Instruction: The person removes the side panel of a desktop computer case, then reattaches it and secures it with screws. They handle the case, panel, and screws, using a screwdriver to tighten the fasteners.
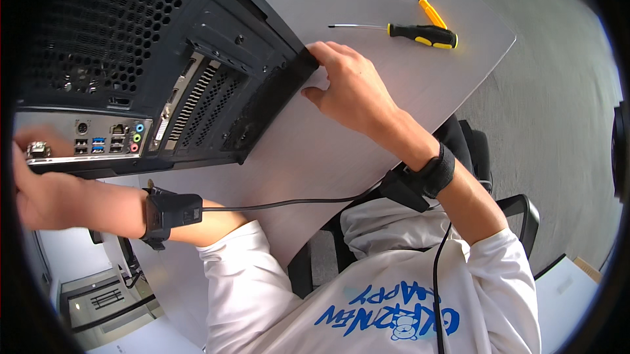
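A black computer case fills the upper left, its rear side with vents, slot covers and a silver port panel turned toward me. My right hand holds the case's right-hand corner, with the fingertips bent around its edge and the thumb apart, lower down. At the left rim of the picture, my left hand is by the left end of the port panel. Its fingers are blurred and partly cut off, so their grip does not show. Beside those fingers is a small silver metal piece, perhaps a port.
On the grey table, right of the case, lie a black and yellow screwdriver and a smaller orange-handled tool. A black cable links the bands on my wrists. A dark chair stands at the right.
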Motion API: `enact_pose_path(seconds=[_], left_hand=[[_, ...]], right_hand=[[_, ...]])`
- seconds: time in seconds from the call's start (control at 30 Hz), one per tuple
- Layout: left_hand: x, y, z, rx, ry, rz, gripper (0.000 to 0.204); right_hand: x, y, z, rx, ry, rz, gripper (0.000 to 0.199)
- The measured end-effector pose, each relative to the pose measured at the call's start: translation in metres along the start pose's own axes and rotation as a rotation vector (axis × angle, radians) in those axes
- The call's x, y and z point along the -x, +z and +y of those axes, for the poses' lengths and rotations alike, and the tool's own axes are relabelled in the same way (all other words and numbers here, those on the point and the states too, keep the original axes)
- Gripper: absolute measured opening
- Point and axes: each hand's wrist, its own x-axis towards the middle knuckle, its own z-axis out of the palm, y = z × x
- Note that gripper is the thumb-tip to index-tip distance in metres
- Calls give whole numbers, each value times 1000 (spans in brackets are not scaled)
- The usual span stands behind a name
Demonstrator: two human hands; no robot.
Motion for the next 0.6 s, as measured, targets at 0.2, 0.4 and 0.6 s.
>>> enact_pose_path(seconds=[0.2, 0.4, 0.6], left_hand=[[2, -46, -5, -431, -72, 160, 31], [23, -71, -12, -376, -144, 118, 38], [42, -82, -27, -393, -20, -10, 57]], right_hand=[[0, -19, -31, 121, 74, -262, 34], [7, -42, -30, 85, -74, -646, 26], [-53, -36, -22, 197, -183, -855, 26]])
